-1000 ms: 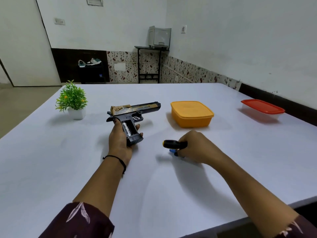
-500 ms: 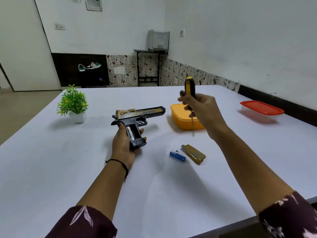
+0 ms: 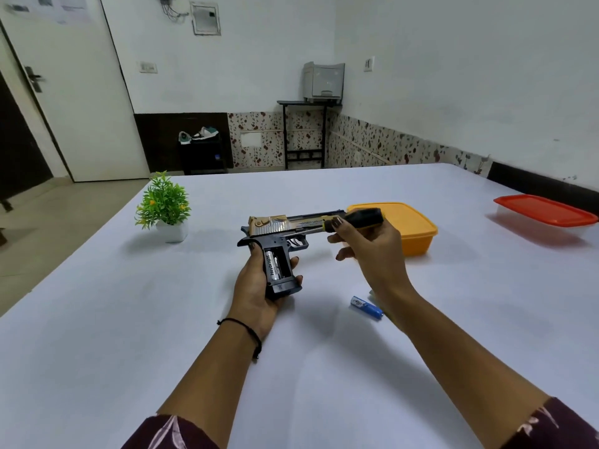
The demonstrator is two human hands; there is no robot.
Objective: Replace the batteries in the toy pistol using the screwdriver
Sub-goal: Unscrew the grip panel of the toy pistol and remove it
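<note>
Head view: left hand (image 3: 259,286) wraps toy pistol (image 3: 282,228) grip, battery bay turned up for access, while right hand (image 3: 372,254) pinches screwdriver (image 3: 359,218) handle, apparently readied.

Yellow box (image 3: 418,233) just beyond; bare table (image 3: 324,367) nearer.

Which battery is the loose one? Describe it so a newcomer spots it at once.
On the white table, look at the near middle, just left of the person's right forearm. A small blue battery lies flat there. Unlike the silver battery seated in the grip of the toy pistol, which the left hand holds, it is blue and nothing holds it.
</note>
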